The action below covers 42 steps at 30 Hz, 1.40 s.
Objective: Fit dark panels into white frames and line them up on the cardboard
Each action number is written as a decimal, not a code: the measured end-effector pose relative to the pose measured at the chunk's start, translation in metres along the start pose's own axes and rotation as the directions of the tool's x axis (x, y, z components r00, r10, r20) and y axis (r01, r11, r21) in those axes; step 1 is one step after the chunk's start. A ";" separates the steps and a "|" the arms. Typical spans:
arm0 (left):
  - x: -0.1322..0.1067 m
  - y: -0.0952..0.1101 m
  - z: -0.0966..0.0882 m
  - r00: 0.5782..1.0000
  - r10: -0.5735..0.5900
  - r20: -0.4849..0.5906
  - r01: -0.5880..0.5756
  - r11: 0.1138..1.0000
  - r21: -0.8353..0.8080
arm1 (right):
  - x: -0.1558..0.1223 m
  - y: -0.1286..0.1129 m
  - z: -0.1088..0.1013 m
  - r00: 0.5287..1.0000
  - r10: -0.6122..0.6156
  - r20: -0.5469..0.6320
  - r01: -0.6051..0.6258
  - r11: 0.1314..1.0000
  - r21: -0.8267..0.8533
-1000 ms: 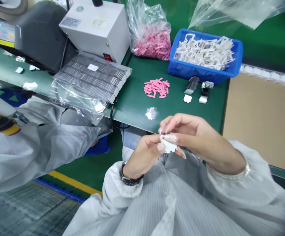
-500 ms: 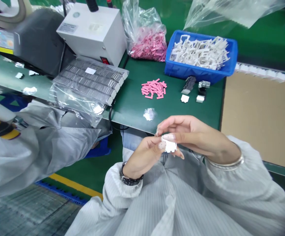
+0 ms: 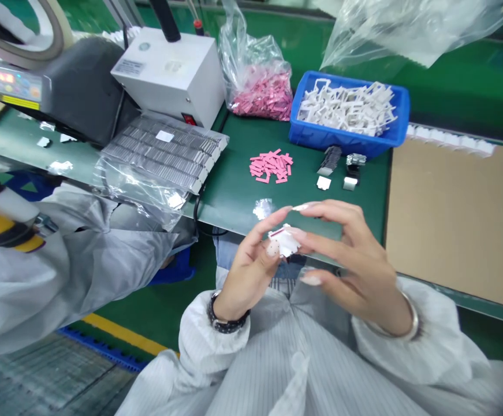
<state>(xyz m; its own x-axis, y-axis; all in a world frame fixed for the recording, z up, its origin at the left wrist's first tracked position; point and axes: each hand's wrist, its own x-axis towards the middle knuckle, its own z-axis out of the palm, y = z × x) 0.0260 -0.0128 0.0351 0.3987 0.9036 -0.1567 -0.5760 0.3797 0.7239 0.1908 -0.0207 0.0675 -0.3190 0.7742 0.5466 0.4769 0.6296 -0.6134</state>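
- Head view: the left hand [image 3: 251,277] is pinching a small white piece [image 3: 284,241] between thumb and forefinger, raising it above the lap and clear of the bench [image 3: 234,193], apparently for a close look
- The right hand [image 3: 355,266] is hovering just beside the piece, its fingers [image 3: 324,207] spread apart and curving toward it
- Pink strips [image 3: 271,165] are lying in a loose pile on the bench, seemingly placed within easy reach
- White frames [image 3: 346,108] are sitting in a blue tray [image 3: 346,144], which is keeping them together
- Grey strips [image 3: 160,151] are lying in rows on a clear plastic bag [image 3: 134,193] beside a white box [image 3: 168,75]
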 end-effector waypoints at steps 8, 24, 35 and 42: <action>0.004 0.002 0.003 0.987 0.111 0.113 -0.123 0.987 0.102 | 0.003 0.003 0.000 0.978 -0.179 -0.108 0.146 0.953 -0.266; -0.008 0.071 -0.012 0.782 0.258 0.567 -0.616 0.458 0.641 | 0.005 -0.010 -0.001 0.965 -0.259 -0.044 0.259 0.966 -0.018; -0.059 0.121 -0.064 0.651 0.527 0.546 -0.612 -0.060 0.788 | 0.091 -0.008 0.067 0.850 0.520 0.080 -0.378 0.500 0.779; -0.097 0.138 -0.083 0.533 0.677 0.508 -0.520 -0.212 0.828 | 0.215 -0.041 0.217 0.731 0.500 0.464 -0.602 0.154 0.784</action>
<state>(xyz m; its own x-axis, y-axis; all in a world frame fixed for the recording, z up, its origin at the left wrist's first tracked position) -0.1516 -0.0316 0.0949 0.1853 0.6378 0.7475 0.5052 -0.7143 0.4842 -0.0748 0.1341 0.0864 -0.3745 0.9112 -0.1716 -0.3765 -0.3185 -0.8699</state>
